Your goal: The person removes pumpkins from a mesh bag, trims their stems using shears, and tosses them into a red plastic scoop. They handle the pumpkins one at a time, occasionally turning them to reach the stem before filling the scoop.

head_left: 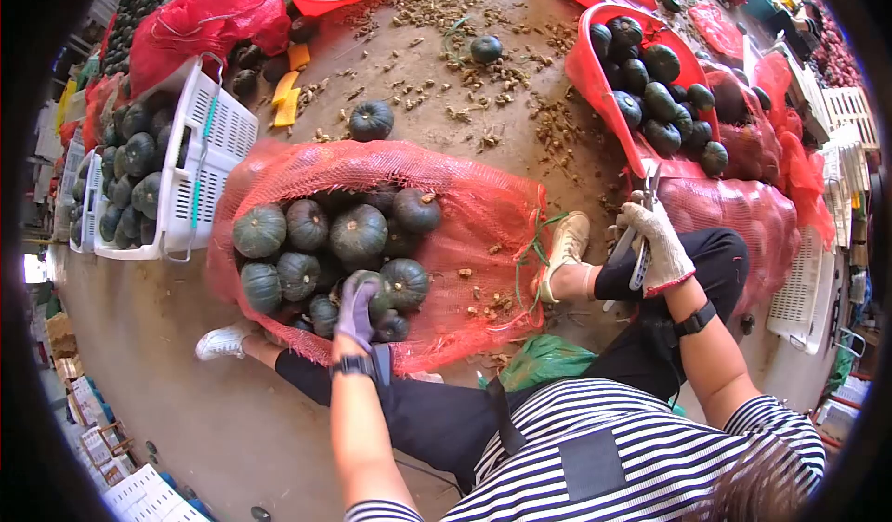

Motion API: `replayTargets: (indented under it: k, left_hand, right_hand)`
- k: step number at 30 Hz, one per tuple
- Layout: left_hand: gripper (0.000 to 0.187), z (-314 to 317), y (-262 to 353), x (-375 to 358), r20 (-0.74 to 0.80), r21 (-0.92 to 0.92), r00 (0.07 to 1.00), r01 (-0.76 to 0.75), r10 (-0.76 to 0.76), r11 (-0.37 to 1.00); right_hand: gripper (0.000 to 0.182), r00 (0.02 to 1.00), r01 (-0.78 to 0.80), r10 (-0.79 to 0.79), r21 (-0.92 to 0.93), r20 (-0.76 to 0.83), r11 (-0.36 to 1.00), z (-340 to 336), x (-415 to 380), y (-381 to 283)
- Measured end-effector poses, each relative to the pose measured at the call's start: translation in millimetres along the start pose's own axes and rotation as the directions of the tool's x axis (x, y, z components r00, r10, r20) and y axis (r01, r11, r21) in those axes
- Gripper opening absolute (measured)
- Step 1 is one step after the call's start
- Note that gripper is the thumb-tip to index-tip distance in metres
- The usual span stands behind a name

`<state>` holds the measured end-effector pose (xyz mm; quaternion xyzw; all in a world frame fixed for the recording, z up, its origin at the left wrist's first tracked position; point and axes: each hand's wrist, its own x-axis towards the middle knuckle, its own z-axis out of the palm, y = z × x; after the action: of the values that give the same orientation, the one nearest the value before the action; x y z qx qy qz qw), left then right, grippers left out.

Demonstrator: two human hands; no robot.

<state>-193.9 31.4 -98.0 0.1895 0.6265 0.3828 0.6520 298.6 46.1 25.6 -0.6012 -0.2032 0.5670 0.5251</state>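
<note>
A red mesh sack (465, 234) lies on the floor before me, its side opened over several dark green pumpkins (359, 234). My left hand (357, 306), in a greyish-purple glove, reaches into the sack with its fingers closed round a small pumpkin (380, 292). That pumpkin is partly hidden by the hand and touches others around it. My right hand (658, 243), in a white knitted glove, is held over my bent knee. It grips metal shears (641, 264), with the blades pointing up and the handles below. Green string (531, 254) hangs at the sack's end near my shoe.
A white crate (218, 118) of pumpkins stands at left. At upper right, a red scoop-shaped basket (595, 81) holds more pumpkins, beside filled red sacks (734, 220). Single pumpkins (372, 121) and dry stem bits lie on the floor. A green bag (544, 362) lies near my leg.
</note>
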Motion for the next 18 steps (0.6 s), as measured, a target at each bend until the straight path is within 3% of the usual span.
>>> replayTargets:
  k: [1,2,3,4,5,8,11,13,15,18]
  left_hand:
    - [0.066,4.9,1.3,-22.8,0.241,-0.326,0.969,0.129,-0.049,0.937]
    - [0.074,19.6,0.9,-45.9,0.373,-0.479,0.925,0.125,0.072,0.869]
    - [0.075,43.9,4.8,-72.8,0.411,-0.647,0.9,0.178,0.143,0.742]
    - [0.077,64.3,5.8,-92.2,0.382,-0.725,0.911,0.192,0.154,0.662]
    - [0.079,81.0,3.9,-104.3,0.349,-0.797,0.921,0.195,0.173,0.572]
    - [0.08,112.6,-22.0,-111.7,0.345,-0.887,0.927,0.271,0.145,0.374]
    - [0.077,141.5,-33.5,-119.2,0.266,-0.845,0.955,0.167,0.13,0.507]
    - [0.074,157.3,-31.0,-126.5,0.23,-0.769,0.962,0.087,0.147,0.633]
    - [0.072,163.0,-36.3,-126.6,0.208,-0.714,0.964,0.034,0.165,0.699]
    - [0.071,168.0,-34.9,-135.6,0.174,-0.756,0.982,0.088,0.07,0.648]
  right_hand:
    - [0.038,0.999,0.026,-0.023,-0.106,0.032,0.994,5.0,-1.6,4.6]
    - [0.042,0.997,0.051,-0.039,-0.215,0.06,0.975,8.9,-6.4,9.3]
    - [0.045,0.995,0.076,-0.05,-0.324,0.089,0.943,11.8,-14.3,13.3]
    - [0.046,0.975,0.141,-0.036,-0.488,0.219,0.861,17.6,-24.4,14.0]
    - [0.042,0.931,0.342,-0.14,-0.671,0.338,0.657,16.4,-29.2,24.5]
    - [0.035,0.823,0.502,-0.036,-0.696,0.567,0.514,58.2,-69.1,20.5]
    - [0.029,0.704,0.614,0.039,-0.635,0.709,0.469,76.6,-87.9,33.3]
    - [0.024,0.608,0.762,-0.02,-0.577,0.793,0.294,85.8,-96.3,39.8]
    - [0.036,0.582,0.807,-0.088,-0.562,0.808,0.18,81.9,-104.9,51.8]
    - [0.03,0.688,0.696,0.008,-0.662,0.726,0.277,78.5,-113.1,47.8]
